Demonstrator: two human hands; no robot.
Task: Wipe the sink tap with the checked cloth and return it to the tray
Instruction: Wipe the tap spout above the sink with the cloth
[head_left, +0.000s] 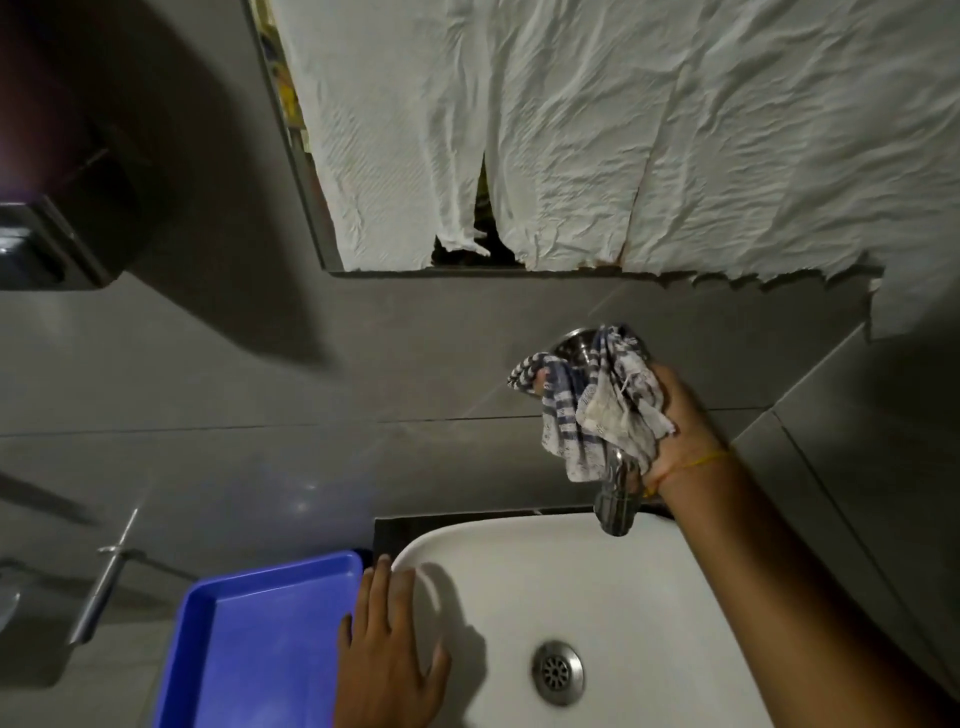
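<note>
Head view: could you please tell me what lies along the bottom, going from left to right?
Blue tray → left hand, flat on the sink's rim → white sink with its drain → right forearm.

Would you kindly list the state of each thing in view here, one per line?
checked cloth: bunched, wrapped over the tap, gripped by the right hand.
tap: mostly covered; no water visible.
blue tray: nothing in it.
sink: no standing water visible, drain uncovered.
right hand: closed on the cloth.
left hand: open, flat on the sink's rim.
</note>
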